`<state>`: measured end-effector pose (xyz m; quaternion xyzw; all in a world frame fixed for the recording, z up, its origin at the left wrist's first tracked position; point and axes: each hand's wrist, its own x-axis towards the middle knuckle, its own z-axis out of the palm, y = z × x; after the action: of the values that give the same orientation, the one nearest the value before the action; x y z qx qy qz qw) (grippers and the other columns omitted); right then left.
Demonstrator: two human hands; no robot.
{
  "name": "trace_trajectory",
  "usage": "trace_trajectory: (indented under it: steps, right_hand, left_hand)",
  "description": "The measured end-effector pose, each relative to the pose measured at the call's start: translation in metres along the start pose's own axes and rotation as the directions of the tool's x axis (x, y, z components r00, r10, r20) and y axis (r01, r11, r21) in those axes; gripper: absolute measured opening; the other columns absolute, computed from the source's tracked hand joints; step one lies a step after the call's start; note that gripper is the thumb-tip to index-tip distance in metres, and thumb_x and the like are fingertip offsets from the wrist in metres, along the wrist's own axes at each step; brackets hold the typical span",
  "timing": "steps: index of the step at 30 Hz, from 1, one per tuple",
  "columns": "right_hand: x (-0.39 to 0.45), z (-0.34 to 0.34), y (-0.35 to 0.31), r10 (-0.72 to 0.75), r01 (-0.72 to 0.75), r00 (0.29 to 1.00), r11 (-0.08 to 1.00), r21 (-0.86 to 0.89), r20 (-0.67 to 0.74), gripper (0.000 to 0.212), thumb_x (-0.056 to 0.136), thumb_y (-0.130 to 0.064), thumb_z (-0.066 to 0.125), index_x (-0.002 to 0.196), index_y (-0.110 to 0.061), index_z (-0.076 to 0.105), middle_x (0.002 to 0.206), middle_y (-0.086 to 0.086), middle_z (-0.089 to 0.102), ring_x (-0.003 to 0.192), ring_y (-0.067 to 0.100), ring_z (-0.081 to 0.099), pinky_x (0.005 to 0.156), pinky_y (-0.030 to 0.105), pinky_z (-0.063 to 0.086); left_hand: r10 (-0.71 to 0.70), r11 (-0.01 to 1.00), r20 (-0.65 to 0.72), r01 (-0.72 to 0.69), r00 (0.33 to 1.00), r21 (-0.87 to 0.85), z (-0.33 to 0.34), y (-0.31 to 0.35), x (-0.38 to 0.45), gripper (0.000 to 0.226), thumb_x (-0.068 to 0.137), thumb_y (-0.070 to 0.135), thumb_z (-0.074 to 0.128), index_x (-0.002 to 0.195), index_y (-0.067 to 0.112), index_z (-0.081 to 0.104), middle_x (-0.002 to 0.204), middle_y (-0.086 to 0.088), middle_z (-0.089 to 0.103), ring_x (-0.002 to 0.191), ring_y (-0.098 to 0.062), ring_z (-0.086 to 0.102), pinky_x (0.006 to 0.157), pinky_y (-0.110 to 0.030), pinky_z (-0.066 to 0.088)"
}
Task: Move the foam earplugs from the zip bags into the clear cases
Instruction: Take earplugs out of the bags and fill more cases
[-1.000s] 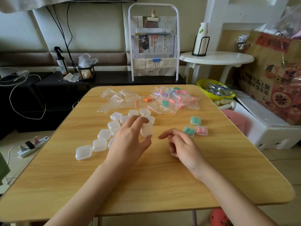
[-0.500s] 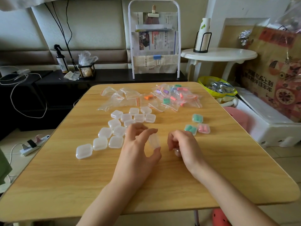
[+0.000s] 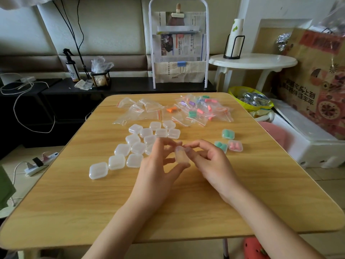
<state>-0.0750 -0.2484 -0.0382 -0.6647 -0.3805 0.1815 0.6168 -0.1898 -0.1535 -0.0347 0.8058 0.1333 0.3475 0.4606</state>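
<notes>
My left hand [image 3: 158, 171] pinches a small clear case [image 3: 181, 155] between thumb and fingers above the middle of the wooden table [image 3: 168, 208]. My right hand [image 3: 212, 161] meets it from the right, its fingertips pinching the case's top edge. Several empty clear cases [image 3: 134, 146] lie in a cluster to the left. Three filled cases sit to the right: two with green earplugs [image 3: 228, 133] [image 3: 220, 146] and one with pink earplugs [image 3: 235, 145]. Zip bags with coloured earplugs [image 3: 201, 109] are piled at the far edge, next to empty zip bags [image 3: 141, 109].
A white newspaper rack [image 3: 178, 43] stands behind the table. A round white side table [image 3: 252, 62] with a cup holder is at the back right, a yellow bowl [image 3: 250, 98] and a white foam box [image 3: 313, 146] beside it. A power strip [image 3: 40, 161] lies on the floor at left.
My left hand picked one clear case out of the cluster and brought it back toward me. My right hand came in and took hold of its top edge.
</notes>
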Motion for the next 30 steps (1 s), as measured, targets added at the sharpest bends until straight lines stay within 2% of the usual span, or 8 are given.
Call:
trace_trajectory:
  steps: [3, 5, 7, 9, 12, 22, 26, 30]
  right_hand:
    - [0.001, -0.003, 0.005, 0.011, -0.011, 1.000, 0.996, 0.084, 0.002, 0.018, 0.093, -0.033, 0.055, 0.078, -0.026, 0.060, 0.054, -0.001, 0.033, 0.049, 0.009, 0.026, 0.043, 0.017, 0.023]
    - [0.001, -0.003, 0.005, -0.013, 0.011, 1.000, 0.994, 0.109, 0.017, 0.013, 0.095, -0.026, 0.053, 0.084, -0.025, 0.059, 0.051, -0.006, 0.034, 0.045, 0.006, 0.026, 0.042, 0.014, 0.023]
    - [-0.001, -0.003, 0.003, -0.078, 0.074, 0.995, 0.995, 0.073, 0.054, 0.010, 0.095, -0.021, 0.055, 0.103, -0.021, 0.059, 0.050, -0.008, 0.050, 0.043, 0.004, 0.036, 0.044, 0.013, 0.031]
    - [-0.002, 0.000, 0.003, -0.184, 0.186, 0.979, 0.982, -0.014, 0.085, 0.019, 0.094, -0.023, 0.058, 0.112, -0.026, 0.062, 0.068, 0.002, 0.068, 0.058, 0.015, 0.060, 0.058, 0.023, 0.048]
    - [-0.002, 0.001, 0.011, -0.287, 0.301, 0.953, 0.923, -0.239, 0.093, 0.023, 0.089, -0.045, 0.056, 0.110, -0.041, 0.064, 0.076, 0.022, 0.065, 0.068, 0.036, 0.060, 0.068, 0.049, 0.050]
    - [-0.004, 0.000, 0.014, -0.468, 0.432, 0.882, 0.757, -0.490, 0.054, 0.028, 0.088, -0.028, 0.060, 0.115, -0.032, 0.066, 0.048, -0.011, 0.029, 0.046, 0.005, 0.034, 0.047, 0.024, 0.033]
    - [-0.005, 0.001, 0.011, -0.504, 0.430, 0.864, 0.722, -0.542, 0.014, 0.025, 0.090, -0.031, 0.059, 0.110, -0.022, 0.070, 0.050, -0.027, 0.036, 0.050, -0.009, 0.043, 0.051, 0.007, 0.028]
    - [-0.004, 0.002, 0.013, -0.532, 0.453, 0.846, 0.704, -0.546, 0.016, 0.031, 0.092, -0.037, 0.049, 0.110, -0.022, 0.069, 0.074, -0.013, 0.069, 0.062, 0.000, 0.060, 0.053, 0.026, 0.049]
  left_hand:
    - [-0.173, 0.934, 0.042, 0.177, 0.984, -0.309, -0.002, 0.009, 0.001, 0.029, 0.079, 0.021, 0.068, 0.102, 0.012, 0.053, 0.105, 0.002, 0.070, 0.103, -0.007, 0.064, 0.084, -0.024, 0.054]
    - [-0.401, 0.602, 0.165, 0.395, 0.901, -0.694, -0.006, 0.010, 0.006, 0.031, 0.076, 0.019, 0.064, 0.100, 0.001, 0.057, 0.096, -0.012, 0.069, 0.093, -0.019, 0.068, 0.080, -0.031, 0.057]
    - [-0.512, 0.229, 0.370, 0.538, 0.775, -0.811, -0.011, 0.010, 0.011, 0.030, 0.076, 0.017, 0.061, 0.099, -0.003, 0.057, 0.091, -0.019, 0.064, 0.081, -0.024, 0.070, 0.071, -0.031, 0.059]
    - [-0.545, 0.119, 0.483, 0.633, 0.686, -0.765, -0.015, 0.008, 0.013, 0.033, 0.077, 0.021, 0.059, 0.098, -0.004, 0.058, 0.090, -0.020, 0.066, 0.075, -0.023, 0.071, 0.068, -0.030, 0.060]
    - [-0.573, 0.102, 0.509, 0.672, 0.642, -0.733, -0.016, 0.007, 0.013, 0.034, 0.077, 0.025, 0.059, 0.095, -0.003, 0.062, 0.082, -0.018, 0.069, 0.069, -0.022, 0.071, 0.068, -0.030, 0.059]
    - [-0.587, 0.190, 0.441, 0.646, 0.679, -0.740, -0.015, 0.006, 0.011, 0.030, 0.085, 0.033, 0.058, 0.092, 0.004, 0.063, 0.085, -0.019, 0.070, 0.075, -0.024, 0.070, 0.066, -0.029, 0.060]
    - [-0.508, 0.313, 0.418, 0.613, 0.753, -0.725, -0.012, 0.004, 0.007, 0.022, 0.075, 0.024, 0.064, 0.084, 0.004, 0.071, 0.096, -0.015, 0.069, 0.088, -0.022, 0.069, 0.080, -0.029, 0.058]
    - [-0.510, 0.325, 0.408, 0.609, 0.757, -0.723, -0.012, 0.004, 0.007, 0.031, 0.071, 0.021, 0.065, 0.093, 0.000, 0.063, 0.083, -0.013, 0.071, 0.078, -0.017, 0.071, 0.076, -0.025, 0.058]
